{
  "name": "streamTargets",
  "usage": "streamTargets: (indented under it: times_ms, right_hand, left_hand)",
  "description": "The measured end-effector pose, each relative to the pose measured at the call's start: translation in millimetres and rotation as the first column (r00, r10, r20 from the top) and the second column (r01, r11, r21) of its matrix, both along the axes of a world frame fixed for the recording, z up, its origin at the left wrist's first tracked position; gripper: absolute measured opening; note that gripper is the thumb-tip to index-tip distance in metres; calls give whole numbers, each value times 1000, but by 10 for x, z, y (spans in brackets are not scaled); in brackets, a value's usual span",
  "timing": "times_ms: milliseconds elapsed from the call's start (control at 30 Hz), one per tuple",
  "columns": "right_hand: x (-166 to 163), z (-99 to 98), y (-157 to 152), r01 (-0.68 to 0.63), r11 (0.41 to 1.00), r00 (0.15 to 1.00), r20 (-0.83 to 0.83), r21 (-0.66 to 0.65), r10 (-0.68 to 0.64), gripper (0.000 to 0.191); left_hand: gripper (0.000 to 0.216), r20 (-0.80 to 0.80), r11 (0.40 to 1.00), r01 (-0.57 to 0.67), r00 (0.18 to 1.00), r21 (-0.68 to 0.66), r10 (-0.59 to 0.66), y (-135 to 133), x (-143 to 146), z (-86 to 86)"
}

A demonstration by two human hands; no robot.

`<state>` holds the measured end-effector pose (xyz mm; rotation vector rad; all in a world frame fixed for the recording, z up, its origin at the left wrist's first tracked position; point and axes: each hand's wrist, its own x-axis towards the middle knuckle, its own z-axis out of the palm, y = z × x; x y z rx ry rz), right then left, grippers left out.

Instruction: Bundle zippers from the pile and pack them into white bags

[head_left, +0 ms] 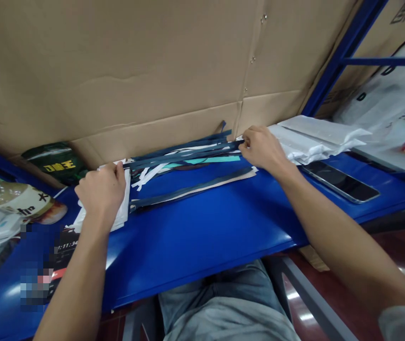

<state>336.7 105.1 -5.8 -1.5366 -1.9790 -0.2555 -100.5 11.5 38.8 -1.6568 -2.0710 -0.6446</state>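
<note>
A bundle of long dark blue strips (184, 150) lies across the blue metal shelf (195, 237), against a cardboard wall. My left hand (101, 192) is closed on the bundle's left end, over a small stack of white paper pieces (122, 213). My right hand (262, 149) pinches the bundle's right end. A teal strip (213, 160) and white strips (149, 174) lie under the bundle. One more long dark and white strip (195, 188) lies loose nearer to me.
A pile of white folded bags (312, 137) sits to the right of my right hand, with a black phone (340, 182) in front of it. A green packet (58, 163) and a bottle (21, 203) lie at left. Cardboard (135, 71) backs the shelf.
</note>
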Motion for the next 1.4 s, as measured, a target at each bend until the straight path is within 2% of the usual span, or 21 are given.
streamTargets:
  times_ms: [133,233,333,433,633,733,900,967,1100,1167,1233,1300,1400]
  right_hand:
    - [-203,-12,-100,-94,990,991,-103,-108,83,15]
    - [-411,-21,-215,-282,944,951,-179,-170,252,19]
    - [-607,-33,-354,-478,865,866,-245,-153,436,14]
    - [-803,-56,-515,-597,792,786,-289,-126,546,14]
    - [-1063,-82,-771,-788,593,613,-293,-166,734,14]
    - [-1086,-70,-808,-820,557,570,-285,-134,771,16]
    - [-1064,-14,-823,-860,504,509,-229,-86,830,25]
    - [-1067,-5,-836,-850,520,524,-225,-81,821,25]
    - [-1101,-44,-846,-794,605,598,-239,-50,765,22]
    - [-1102,-52,-830,-795,605,600,-213,-52,771,26]
    - [-1062,-21,-794,-787,614,614,-170,-60,771,29]
    - [-950,51,-727,-733,678,679,-132,-58,722,29]
    - [-624,177,-562,-523,852,849,-106,-33,517,24]
  left_hand:
    - [48,67,998,63,996,27,-64,-5,69,-23]
    - [37,37,970,231,972,73,-234,-38,276,-65]
    - [23,78,887,463,884,-5,-461,-112,555,-164]
    - [22,130,780,611,791,-137,-597,-194,793,-298]
    - [24,193,663,715,699,-222,-689,-213,897,-445]
    - [23,237,593,774,633,-222,-737,-191,887,-465]
    - [23,238,594,785,620,-177,-748,-206,914,-476]
    - [20,218,610,773,635,-175,-741,-231,931,-467]
    - [17,163,644,747,665,-166,-729,-275,980,-432]
    - [20,125,674,718,695,-175,-708,-264,975,-400]
    - [20,89,731,656,752,-187,-653,-220,903,-339]
    - [19,44,817,544,836,-194,-546,-155,737,-235]
    - [22,-25,935,288,954,-205,-299,-76,351,-18]
